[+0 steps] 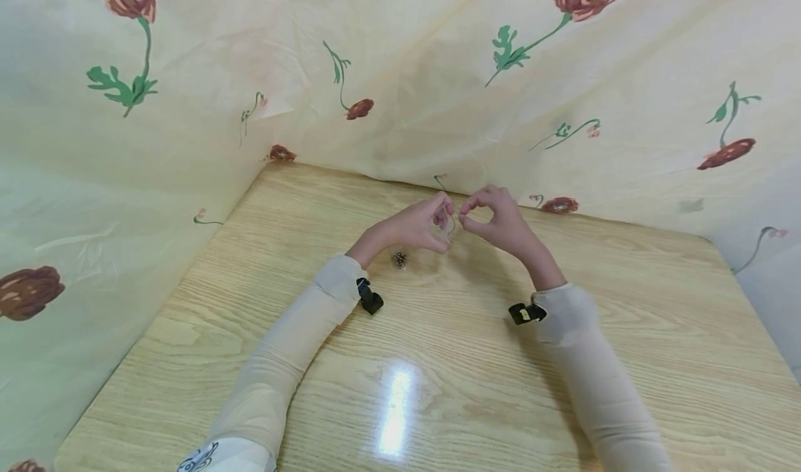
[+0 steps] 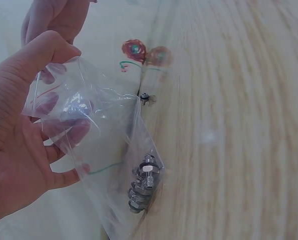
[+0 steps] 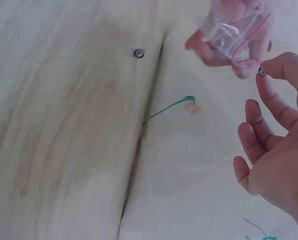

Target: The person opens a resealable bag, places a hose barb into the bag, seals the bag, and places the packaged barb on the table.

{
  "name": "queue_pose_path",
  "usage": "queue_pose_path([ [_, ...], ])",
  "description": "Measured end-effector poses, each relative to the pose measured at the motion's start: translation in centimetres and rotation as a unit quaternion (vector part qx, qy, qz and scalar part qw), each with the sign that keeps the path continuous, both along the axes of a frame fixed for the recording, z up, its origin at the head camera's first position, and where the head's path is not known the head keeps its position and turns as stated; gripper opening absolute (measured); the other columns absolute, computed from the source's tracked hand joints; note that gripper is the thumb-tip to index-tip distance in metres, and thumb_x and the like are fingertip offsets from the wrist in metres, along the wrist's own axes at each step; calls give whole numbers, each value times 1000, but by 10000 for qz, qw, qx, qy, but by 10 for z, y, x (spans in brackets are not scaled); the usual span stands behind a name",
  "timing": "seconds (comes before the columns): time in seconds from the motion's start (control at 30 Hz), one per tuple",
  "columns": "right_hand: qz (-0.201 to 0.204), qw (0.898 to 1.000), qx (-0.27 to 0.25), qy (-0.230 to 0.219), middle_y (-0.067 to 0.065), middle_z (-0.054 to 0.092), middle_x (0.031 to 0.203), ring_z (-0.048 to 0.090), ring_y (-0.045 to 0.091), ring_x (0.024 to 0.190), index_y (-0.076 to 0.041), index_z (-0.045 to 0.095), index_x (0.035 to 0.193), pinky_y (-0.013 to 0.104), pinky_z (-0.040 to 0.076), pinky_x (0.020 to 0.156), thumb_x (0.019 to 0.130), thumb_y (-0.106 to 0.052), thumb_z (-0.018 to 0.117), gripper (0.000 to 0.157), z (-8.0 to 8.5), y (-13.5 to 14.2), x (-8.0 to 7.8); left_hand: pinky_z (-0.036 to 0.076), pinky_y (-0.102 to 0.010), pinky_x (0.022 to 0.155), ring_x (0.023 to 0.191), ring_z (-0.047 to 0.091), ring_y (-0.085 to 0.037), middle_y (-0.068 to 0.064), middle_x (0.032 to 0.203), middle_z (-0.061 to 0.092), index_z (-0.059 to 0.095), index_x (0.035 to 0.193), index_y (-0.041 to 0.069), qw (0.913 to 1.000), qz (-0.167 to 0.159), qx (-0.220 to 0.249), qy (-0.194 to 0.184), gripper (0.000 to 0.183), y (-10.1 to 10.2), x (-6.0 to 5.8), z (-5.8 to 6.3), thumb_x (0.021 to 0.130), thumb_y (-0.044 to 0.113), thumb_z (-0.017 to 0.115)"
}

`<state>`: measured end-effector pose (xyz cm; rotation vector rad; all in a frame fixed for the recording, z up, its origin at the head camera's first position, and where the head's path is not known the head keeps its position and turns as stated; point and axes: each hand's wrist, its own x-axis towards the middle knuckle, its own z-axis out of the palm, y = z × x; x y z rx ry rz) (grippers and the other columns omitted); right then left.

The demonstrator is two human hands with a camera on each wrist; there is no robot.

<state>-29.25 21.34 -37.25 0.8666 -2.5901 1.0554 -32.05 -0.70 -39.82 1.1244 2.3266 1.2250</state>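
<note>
My left hand (image 1: pixel 416 225) holds a clear zip bag (image 2: pixel 113 107) near its mouth, thumb on one side and fingers spread along the other. Several small metal fittings (image 2: pixel 143 185) with hex nuts and dark rings are bunched low in the bag. Just right of the bag's mouth, my right hand (image 1: pixel 497 222) pinches a tiny metal fitting (image 3: pixel 262 72) between thumb and forefinger, its other fingers loosely bent. Another single fitting (image 3: pixel 138 52) rests on the wooden table (image 3: pixel 63 125) close to its far edge.
Patterned cloth (image 1: pixel 400 76) with red flowers hangs behind and to the left of the table. A black strap (image 1: pixel 369 297) is at the left wrist, and another strap (image 1: pixel 527 313) is at the right. Bright glare (image 1: pixel 395 409) lies on the tabletop's near part.
</note>
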Motion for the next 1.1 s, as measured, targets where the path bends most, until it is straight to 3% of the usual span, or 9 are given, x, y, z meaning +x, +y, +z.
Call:
queue_pose_path([
  [0.3, 145, 9998, -87, -60, 18, 67, 99, 51, 33, 101, -1, 72, 92, 42, 31, 94, 84, -1, 77, 9, 2, -11, 4, 47, -29, 87, 102, 54, -18, -8, 111, 56, 40, 126, 13, 10000, -2, 30, -31, 56, 0, 1, 0, 84, 14, 77],
  [0.5, 242, 9997, -57, -64, 17, 65, 97, 51, 28, 99, -1, 72, 93, 43, 31, 95, 84, 0, 77, 10, -1, -16, 5, 48, -30, 88, 105, 54, -18, -12, 118, 57, 39, 131, 13, 9998, -10, 108, -188, 60, -1, 1, -1, 84, 13, 76],
  [0.87, 298, 9995, -115, -87, 17, 66, 97, 50, 27, 98, -1, 71, 93, 41, 31, 93, 85, -1, 78, 11, -3, -16, 6, 47, -30, 87, 102, 53, -19, -20, 119, 56, 39, 129, 13, 9999, -53, 67, -107, 57, 0, -1, -1, 85, 13, 75],
  [1.1, 286, 9995, -91, -133, 18, 67, 99, 52, 33, 99, -1, 72, 94, 42, 32, 94, 85, -1, 78, 11, -2, -14, 6, 48, -31, 88, 103, 54, -19, -14, 116, 57, 39, 130, 15, 9999, -44, 28, -90, 58, 0, -1, -2, 85, 15, 76],
])
